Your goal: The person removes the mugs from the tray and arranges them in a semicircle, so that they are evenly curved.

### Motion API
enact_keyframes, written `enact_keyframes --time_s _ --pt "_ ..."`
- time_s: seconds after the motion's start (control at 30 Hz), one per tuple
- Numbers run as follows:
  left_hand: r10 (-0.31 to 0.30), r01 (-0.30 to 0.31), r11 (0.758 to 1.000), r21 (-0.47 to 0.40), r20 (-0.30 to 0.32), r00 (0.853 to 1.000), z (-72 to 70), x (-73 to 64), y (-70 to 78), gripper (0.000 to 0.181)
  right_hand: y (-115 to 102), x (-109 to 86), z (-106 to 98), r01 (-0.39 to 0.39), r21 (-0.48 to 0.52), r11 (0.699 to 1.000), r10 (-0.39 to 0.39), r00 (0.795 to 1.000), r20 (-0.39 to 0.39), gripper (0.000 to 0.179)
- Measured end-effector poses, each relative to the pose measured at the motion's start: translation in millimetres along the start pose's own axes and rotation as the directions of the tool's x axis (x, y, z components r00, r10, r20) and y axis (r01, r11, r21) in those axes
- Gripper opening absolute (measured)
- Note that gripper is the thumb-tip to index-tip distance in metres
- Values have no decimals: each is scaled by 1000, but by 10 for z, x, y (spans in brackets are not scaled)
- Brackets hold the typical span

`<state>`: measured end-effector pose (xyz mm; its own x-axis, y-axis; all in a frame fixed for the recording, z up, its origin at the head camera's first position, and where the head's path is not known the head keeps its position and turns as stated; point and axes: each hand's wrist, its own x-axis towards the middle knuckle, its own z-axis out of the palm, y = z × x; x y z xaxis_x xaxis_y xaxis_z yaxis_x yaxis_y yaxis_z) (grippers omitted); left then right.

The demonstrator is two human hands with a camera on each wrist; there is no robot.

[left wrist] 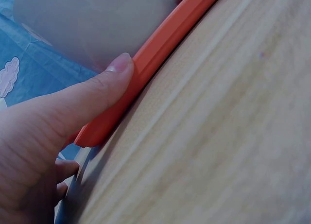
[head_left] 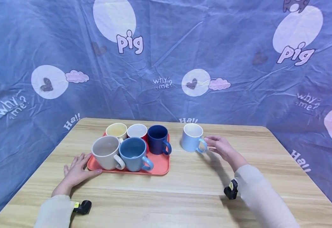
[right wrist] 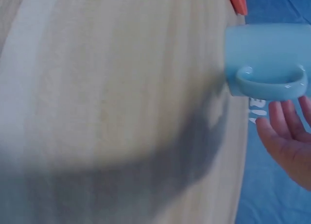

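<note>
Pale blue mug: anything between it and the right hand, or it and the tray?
Nothing visible stands between the right hand and the pale blue mug. Toward the tray, only tabletop shows; the navy mug stands inside its right edge.

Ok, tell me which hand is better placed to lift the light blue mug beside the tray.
Likely the right hand: it is beside the handle of that mug, while the left hand is at the opposite end of the tray.

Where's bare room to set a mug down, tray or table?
Table: broad patch between left sleeve and right sleeve, in front of the tray; also back right, past the light-blue mug. Tray: front-right corner, bordered by navy mug and mid-blue mug. Crowded: tray's left and back, mugs packed close.
</note>
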<state>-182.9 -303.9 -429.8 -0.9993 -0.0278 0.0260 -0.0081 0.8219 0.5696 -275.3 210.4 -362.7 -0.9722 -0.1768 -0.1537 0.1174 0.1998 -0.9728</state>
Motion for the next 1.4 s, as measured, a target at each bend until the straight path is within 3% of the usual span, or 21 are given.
enact_keyframes --time_s 0.37,0.8,1.2,1.4 --pt "0 0 1000 -1 6 1000 -18 -13 15 95 -381 -83 -24 69 -51 996 -67 997 29 56" --pt "1 -1 1000 -3 12 1000 -24 -19 34 95 -706 -112 281 145 40 989 -148 983 104 48" --pt "-2 2 1000 2 8 1000 -27 -26 17 96 -733 -117 656 202 52 978 -208 951 228 43" --pt "-4 4 1000 2 14 1000 -20 -18 33 96 -655 -135 833 201 74 977 -213 946 243 42"
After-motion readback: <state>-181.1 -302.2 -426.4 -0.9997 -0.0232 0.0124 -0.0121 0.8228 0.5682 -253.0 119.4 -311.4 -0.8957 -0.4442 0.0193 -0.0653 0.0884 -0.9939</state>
